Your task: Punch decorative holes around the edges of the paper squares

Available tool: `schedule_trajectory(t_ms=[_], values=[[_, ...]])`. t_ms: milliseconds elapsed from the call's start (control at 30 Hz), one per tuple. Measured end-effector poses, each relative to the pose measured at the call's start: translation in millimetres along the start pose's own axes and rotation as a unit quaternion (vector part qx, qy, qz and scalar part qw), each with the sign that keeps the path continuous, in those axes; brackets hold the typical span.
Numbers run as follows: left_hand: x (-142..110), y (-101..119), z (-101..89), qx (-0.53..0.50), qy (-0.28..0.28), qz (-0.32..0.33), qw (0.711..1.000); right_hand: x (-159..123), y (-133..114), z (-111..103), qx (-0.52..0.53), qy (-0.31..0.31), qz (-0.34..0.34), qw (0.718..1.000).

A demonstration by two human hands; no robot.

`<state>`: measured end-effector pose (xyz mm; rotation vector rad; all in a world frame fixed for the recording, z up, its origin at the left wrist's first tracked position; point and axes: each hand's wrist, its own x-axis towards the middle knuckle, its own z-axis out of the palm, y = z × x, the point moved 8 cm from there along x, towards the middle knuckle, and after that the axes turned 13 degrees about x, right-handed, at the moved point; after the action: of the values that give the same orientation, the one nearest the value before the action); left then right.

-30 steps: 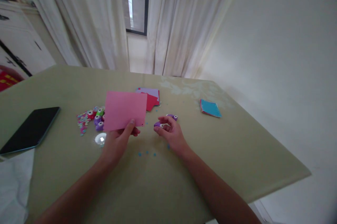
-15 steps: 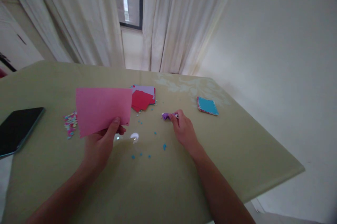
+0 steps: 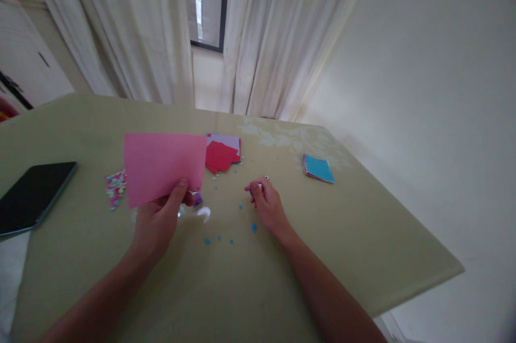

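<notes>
My left hand (image 3: 155, 219) is closed on a pink sheet of paper (image 3: 163, 165), thumb on the near face and fingers behind. The sheet is held up above the table, with a small dark mark near its lower right corner. Just beside my left fingertips shows a small purple piece (image 3: 197, 199); whether they touch it I cannot tell. My right hand (image 3: 268, 206) has its fingers curled round a small purple and white object (image 3: 253, 189), mostly hidden by the fingers. Tiny blue paper bits (image 3: 253, 228) lie on the table between my forearms.
Red and lilac paper pieces (image 3: 221, 156) lie behind the pink sheet. A stack of blue squares (image 3: 318, 168) is at the right. At the left are a pile of colourful confetti (image 3: 115, 187) and a black tablet (image 3: 38, 192). The table (image 3: 363, 257) meets a white wall.
My right hand has lifted the purple and white object and drawn slightly nearer and left. A purple piece now shows beside my left fingers. The pink sheet stays held; the view has shifted a little.
</notes>
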<state>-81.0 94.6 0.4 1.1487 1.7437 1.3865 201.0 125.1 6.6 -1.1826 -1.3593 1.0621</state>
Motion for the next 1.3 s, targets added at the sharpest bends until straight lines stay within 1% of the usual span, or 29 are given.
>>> schedule_trajectory(t_ms=[67, 133, 200, 233, 333, 400, 533, 600, 667, 800, 1033, 1300], values=[[-1, -1, 3.4, 0.020, -0.016, -0.010, 1.000, -2, 6, 10, 0.085, -0.021, 0.046, 0.995], [-4, 2, 7.1, 0.044, -0.030, -0.013, 0.999, -7, 12, 24, 0.191, -0.042, 0.103, 0.975], [-8, 7, 13.2, 0.061, -0.053, -0.009, 0.997, -14, 15, 36, 0.255, -0.054, 0.146, 0.954], [-11, 10, 17.1, 0.064, -0.069, -0.006, 0.996, -17, 15, 40, 0.266, -0.056, 0.156, 0.950], [-18, 18, 27.4, 0.062, -0.111, 0.009, 0.992, -21, 14, 44, 0.270, -0.056, 0.164, 0.947], [-20, 20, 30.8, 0.066, -0.122, 0.015, 0.990, -22, 16, 44, 0.285, -0.058, 0.179, 0.940], [-20, 15, 32.4, 0.097, -0.129, 0.009, 0.987, -23, 20, 46, 0.336, -0.067, 0.228, 0.911], [-19, 12, 32.1, 0.108, -0.127, 0.009, 0.986, -23, 17, 45, 0.335, -0.072, 0.226, 0.912], [-19, 11, 33.0, 0.112, -0.130, 0.010, 0.985, -23, 14, 45, 0.323, -0.074, 0.210, 0.920], [-22, 9, 37.8, 0.097, -0.151, -0.002, 0.984, -25, 11, 45, 0.315, -0.072, 0.189, 0.927], [-27, 19, 39.9, 0.097, -0.161, 0.006, 0.982, -25, 10, 43, 0.295, -0.067, 0.176, 0.937], [-31, 22, 43.0, 0.079, -0.176, -0.013, 0.981, -24, 8, 45, 0.272, -0.079, 0.165, 0.945]])
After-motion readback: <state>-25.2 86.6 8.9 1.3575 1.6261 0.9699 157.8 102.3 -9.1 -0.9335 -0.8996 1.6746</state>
